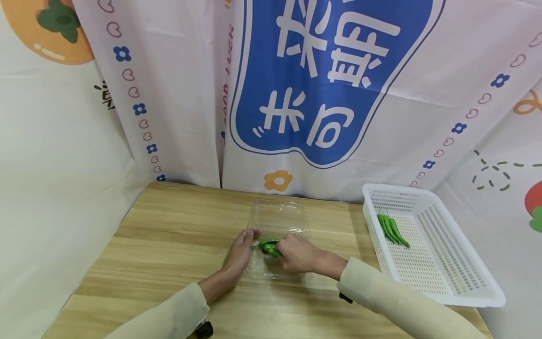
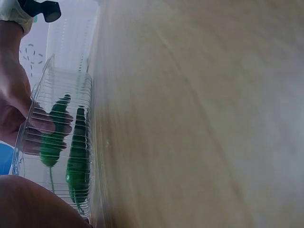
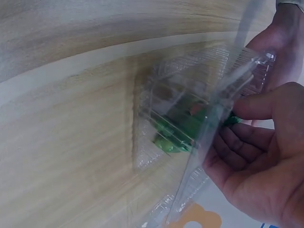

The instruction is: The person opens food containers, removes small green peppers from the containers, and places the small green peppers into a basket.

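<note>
A clear plastic clamshell box lies on the table with its lid folded back. My right hand reaches into the box and holds a green chili pepper between thumb and fingers. Below that one, another green chili pepper lies along the bottom of the box, seen through the ribbed wall. At the box's left side, my left hand rests against the wall, fingers reaching along it; its fingertips are partly hidden. In the right wrist view, the plastic and my right hand cover part of the peppers.
To the right stands a white perforated basket, holding several green chili peppers at its left side. Wood-grain table surrounds the box. A printed cloth hangs along the table's back edge, and pale cloth borders both sides.
</note>
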`<act>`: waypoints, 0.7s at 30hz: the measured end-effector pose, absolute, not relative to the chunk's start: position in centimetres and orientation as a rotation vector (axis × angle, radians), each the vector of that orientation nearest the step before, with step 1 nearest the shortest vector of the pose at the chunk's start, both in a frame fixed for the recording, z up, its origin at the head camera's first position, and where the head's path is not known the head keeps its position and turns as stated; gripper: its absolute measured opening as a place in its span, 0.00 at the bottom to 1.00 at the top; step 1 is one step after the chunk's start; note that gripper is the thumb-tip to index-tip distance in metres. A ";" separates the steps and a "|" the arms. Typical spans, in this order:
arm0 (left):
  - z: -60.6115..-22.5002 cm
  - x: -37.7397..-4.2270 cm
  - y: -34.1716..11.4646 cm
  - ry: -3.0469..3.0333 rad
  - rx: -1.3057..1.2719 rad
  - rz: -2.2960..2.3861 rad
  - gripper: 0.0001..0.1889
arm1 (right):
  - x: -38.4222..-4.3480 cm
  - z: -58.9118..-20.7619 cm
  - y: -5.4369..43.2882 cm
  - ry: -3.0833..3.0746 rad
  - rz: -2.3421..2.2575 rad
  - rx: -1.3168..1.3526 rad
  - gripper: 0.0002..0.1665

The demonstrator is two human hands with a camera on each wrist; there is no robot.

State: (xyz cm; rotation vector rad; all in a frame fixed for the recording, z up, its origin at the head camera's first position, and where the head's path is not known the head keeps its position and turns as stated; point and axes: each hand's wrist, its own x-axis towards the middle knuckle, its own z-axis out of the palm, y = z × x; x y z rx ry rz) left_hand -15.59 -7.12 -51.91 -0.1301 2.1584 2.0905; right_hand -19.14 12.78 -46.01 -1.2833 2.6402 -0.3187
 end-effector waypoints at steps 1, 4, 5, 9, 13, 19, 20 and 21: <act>-51.9 -15.6 -7.1 2.157 -0.131 2.093 0.26 | -19.1 -45.9 12.8 2.640 -0.332 -1.271 0.20; -51.9 -15.6 -7.1 2.160 -0.127 2.097 0.25 | -19.1 -45.5 13.0 2.654 -0.366 -1.255 0.18; -51.9 -15.6 -7.1 2.158 -0.126 2.099 0.25 | -19.1 -45.4 13.0 2.661 -0.373 -1.253 0.18; -52.0 -15.7 -7.1 2.167 -0.125 2.101 0.25 | -19.1 -44.9 13.1 2.693 -0.391 -1.250 0.16; -52.0 -15.7 -7.1 2.163 -0.124 2.105 0.25 | -18.9 -44.3 13.2 2.701 -0.397 -1.217 0.14; -51.9 -15.6 -7.1 2.155 -0.129 2.106 0.25 | -18.7 -43.6 13.4 2.711 -0.398 -1.203 0.14; -51.8 -15.6 -7.1 2.156 -0.130 2.108 0.25 | -18.6 -43.5 13.5 2.715 -0.397 -1.204 0.14; -51.8 -15.6 -7.1 2.154 -0.133 2.110 0.25 | -18.6 -43.4 13.5 2.717 -0.398 -1.203 0.15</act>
